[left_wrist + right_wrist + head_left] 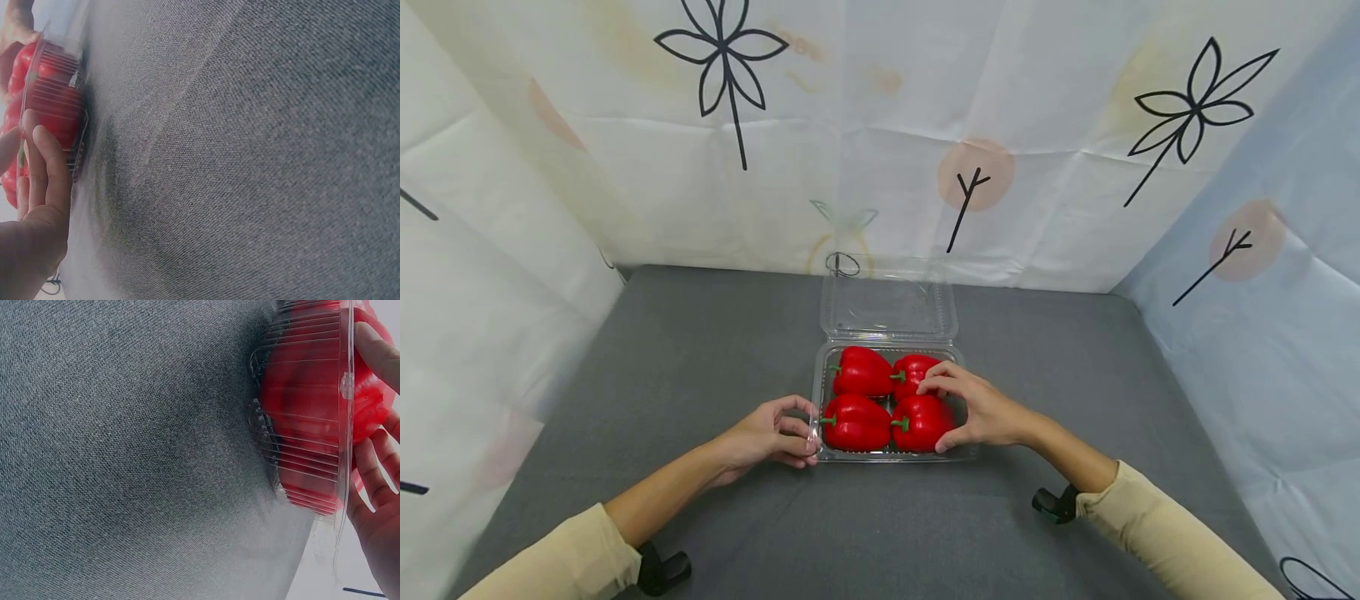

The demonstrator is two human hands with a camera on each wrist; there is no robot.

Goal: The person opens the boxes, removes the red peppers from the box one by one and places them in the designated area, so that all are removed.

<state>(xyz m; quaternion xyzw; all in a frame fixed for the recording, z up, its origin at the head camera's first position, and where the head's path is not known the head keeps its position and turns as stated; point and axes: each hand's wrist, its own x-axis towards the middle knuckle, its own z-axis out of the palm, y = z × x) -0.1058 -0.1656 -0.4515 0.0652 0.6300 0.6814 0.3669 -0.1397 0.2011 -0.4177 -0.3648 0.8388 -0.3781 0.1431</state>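
A clear plastic clamshell container [966, 457] stands on the grey cloth with its lid [891, 308] tipped open to the back. Several red bell peppers with green stems lie inside in two rows. My right hand [988, 410] holds the front right bell pepper [919, 427], thumb on its near side and fingers on its far side. The right wrist view shows this pepper [369, 403] partly above the rim. At the container's left edge, my left hand [775, 433] pinches the rim. In the left wrist view its fingers [53, 162] lie along the ribbed outer wall.
Grey cloth [737, 533] covers the table around the container. A pale curtain [880, 125] with leaf and twig drawings hangs behind the table and at both sides. Dark bands [662, 571] sit on both forearms below the beige sleeves.
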